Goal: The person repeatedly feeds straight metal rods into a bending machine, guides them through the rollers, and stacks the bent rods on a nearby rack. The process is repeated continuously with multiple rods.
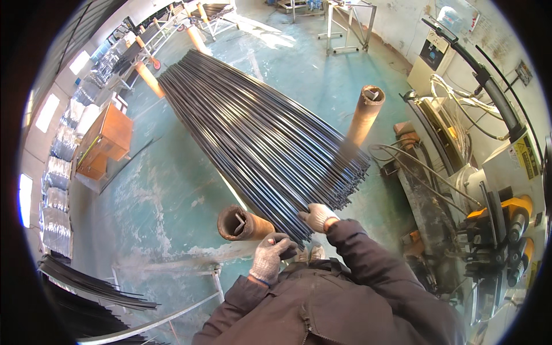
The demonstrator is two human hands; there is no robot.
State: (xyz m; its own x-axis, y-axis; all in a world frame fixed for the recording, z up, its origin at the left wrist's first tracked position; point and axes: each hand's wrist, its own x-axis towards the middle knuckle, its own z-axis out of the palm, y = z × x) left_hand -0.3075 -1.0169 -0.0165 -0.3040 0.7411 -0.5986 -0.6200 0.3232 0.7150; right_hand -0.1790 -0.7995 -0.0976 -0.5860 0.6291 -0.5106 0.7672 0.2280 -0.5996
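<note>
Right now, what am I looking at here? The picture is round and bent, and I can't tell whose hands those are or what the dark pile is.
The picture comes from a wide fisheye camera worn on a person's head, looking down, which is why straight edges curve. There is no robot: the two gloved hands belong to the wearer, whose dark jacket sleeves enter from below. The left hand is closed around the near ends of a few rods; the right hand rests on top of the rod ends. The dark pile is a big bundle of long thin metal rods, lying across a rack with rusty orange posts above a green floor. On the right stands a machine with yellow parts and hoses. More rods lie at lower left.
</note>
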